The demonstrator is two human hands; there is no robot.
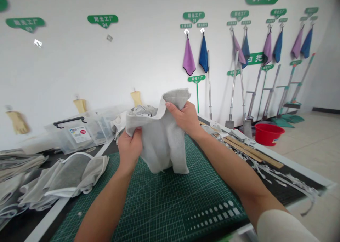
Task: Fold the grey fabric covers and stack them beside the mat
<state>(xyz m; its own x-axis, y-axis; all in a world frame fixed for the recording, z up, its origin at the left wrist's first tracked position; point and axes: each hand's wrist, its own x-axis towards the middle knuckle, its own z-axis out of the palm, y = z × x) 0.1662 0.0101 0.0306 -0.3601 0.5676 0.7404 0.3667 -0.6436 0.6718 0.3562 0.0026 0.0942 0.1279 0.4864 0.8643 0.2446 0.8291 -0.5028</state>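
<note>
My left hand (129, 149) and my right hand (184, 118) both grip a grey terry cleaning cloth (162, 143), held up above a green cutting mat (148, 196) with a printed grid. The left hand pinches the cloth's lower left edge. The right hand holds its upper right corner, and that top edge folds over. The cloth's bottom hangs close to the mat, and my fingers are partly hidden behind the fabric.
A clear plastic storage box (79, 132) with a black handle holds grey cloths. A pile of folded grey cloths (63, 180) lies left of the mat. Wooden rulers (252, 151) and fabric scraps (281, 173) lie to the right. Beyond stands a red bucket (268, 133), with mops and hanging cloths along the wall.
</note>
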